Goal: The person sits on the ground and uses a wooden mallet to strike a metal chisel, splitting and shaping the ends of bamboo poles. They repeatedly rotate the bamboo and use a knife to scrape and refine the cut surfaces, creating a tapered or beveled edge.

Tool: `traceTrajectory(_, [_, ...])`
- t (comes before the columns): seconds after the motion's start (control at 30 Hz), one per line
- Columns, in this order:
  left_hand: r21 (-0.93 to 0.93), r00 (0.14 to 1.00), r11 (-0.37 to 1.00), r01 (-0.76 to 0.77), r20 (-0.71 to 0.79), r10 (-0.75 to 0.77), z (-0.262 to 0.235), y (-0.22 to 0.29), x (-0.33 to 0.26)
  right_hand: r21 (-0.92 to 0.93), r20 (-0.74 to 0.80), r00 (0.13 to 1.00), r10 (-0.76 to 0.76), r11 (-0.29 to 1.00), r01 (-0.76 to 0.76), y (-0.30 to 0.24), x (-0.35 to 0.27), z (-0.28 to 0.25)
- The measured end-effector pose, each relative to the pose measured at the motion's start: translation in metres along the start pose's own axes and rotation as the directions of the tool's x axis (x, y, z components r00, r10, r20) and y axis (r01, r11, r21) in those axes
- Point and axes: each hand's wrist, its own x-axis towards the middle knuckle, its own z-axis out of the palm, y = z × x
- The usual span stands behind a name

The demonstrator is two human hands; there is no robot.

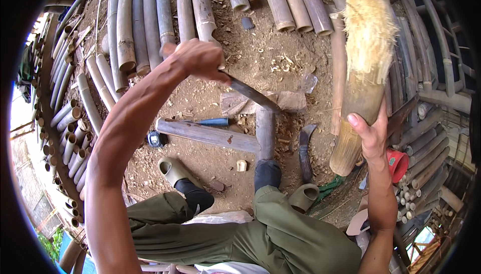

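My left hand [200,61] is closed round the handle of a long dark-bladed knife [253,93]. The blade slants down to the right, its tip at the upper end of a short bamboo section [265,131]. That section stands against a wooden block [238,103], beside my dark-socked foot [267,174]. Raised on the right, a thick wooden club [365,88] with a pale, frayed upper end sits in my right hand [370,131]. The thumb lies across its lower part; the other fingers are mostly hidden behind it.
A split bamboo length [208,134], a blue tube-like object [214,122], a tape measure [156,139] and a hooked knife [304,151] lie on the chip-strewn dirt. Bamboo poles [275,1] line the far side; more are stacked left and right. A red container [397,166] stands right.
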Motion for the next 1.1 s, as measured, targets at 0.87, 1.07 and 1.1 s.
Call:
traceTrajectory(0.87, [-0.459,0.932,0.872,0.169,-0.214,-0.294,0.190,0.088,-0.086,-0.202,0.177,0.978,0.109,0.977,-0.073,0.033,-0.040,-0.005])
traceTrajectory(1.07, [-0.448,0.940,0.877,0.173,-0.191,-0.283,0.190,0.085,-0.089,-0.244,0.217,0.966,0.140,0.966,-0.085,0.030,-0.037,0.001])
traceTrajectory(1.1, [-0.451,0.939,0.876,0.172,-0.194,-0.284,0.190,0.085,-0.088,-0.244,0.217,0.966,0.140,0.966,-0.085,0.029,-0.037,0.001])
